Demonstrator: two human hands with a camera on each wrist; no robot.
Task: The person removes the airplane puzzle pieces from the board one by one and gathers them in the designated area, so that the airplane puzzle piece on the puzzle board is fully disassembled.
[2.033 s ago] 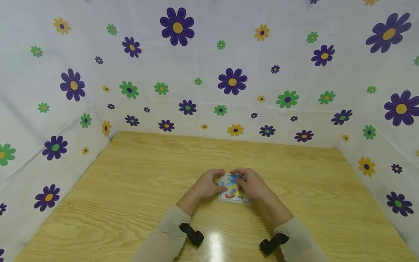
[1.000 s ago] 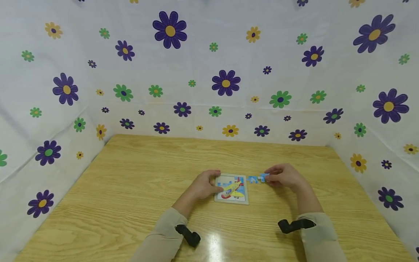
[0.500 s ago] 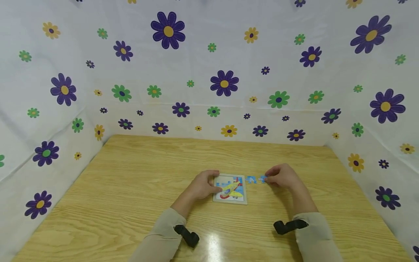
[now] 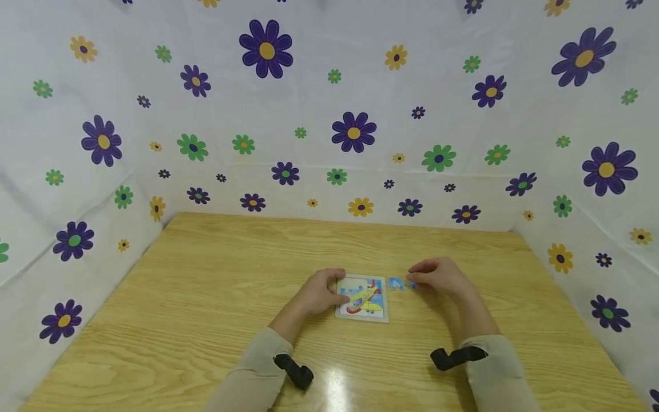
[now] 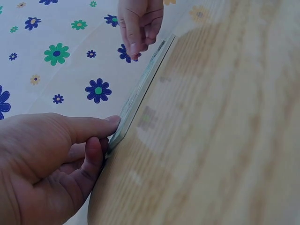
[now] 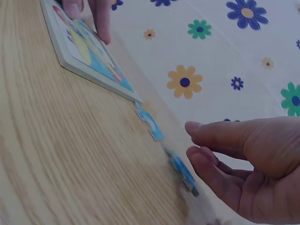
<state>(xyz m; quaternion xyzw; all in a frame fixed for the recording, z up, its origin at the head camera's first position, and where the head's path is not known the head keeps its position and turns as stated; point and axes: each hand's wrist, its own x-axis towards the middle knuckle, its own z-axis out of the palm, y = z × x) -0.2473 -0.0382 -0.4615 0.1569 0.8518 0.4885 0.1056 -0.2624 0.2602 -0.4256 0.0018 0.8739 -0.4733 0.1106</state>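
A square jigsaw puzzle (image 4: 373,306) with a yellow and red airplane picture lies on the table in a pale frame. Its upper left part shows a pale, bare backing. My left hand (image 4: 315,293) holds the puzzle's left edge, thumb over the rim (image 5: 143,89) and fingers along the side. Two loose blue puzzle pieces lie right of the frame: one piece (image 6: 151,125) near its corner, another piece (image 6: 183,173) farther out. Over the outer piece hovers my right hand (image 4: 441,277), its thumb and fingertips apart with nothing between them in the right wrist view.
The wooden table (image 4: 231,269) stretches around the puzzle. White cloth (image 4: 309,91) printed with purple, green and yellow flowers walls off its back and both sides. Each forearm wears a black wrist mount (image 4: 296,371).
My right hand has moved from the puzzle out to the right with a blue piece. It has let go of that piece and shifted slightly left. My left hand stays on the frame.
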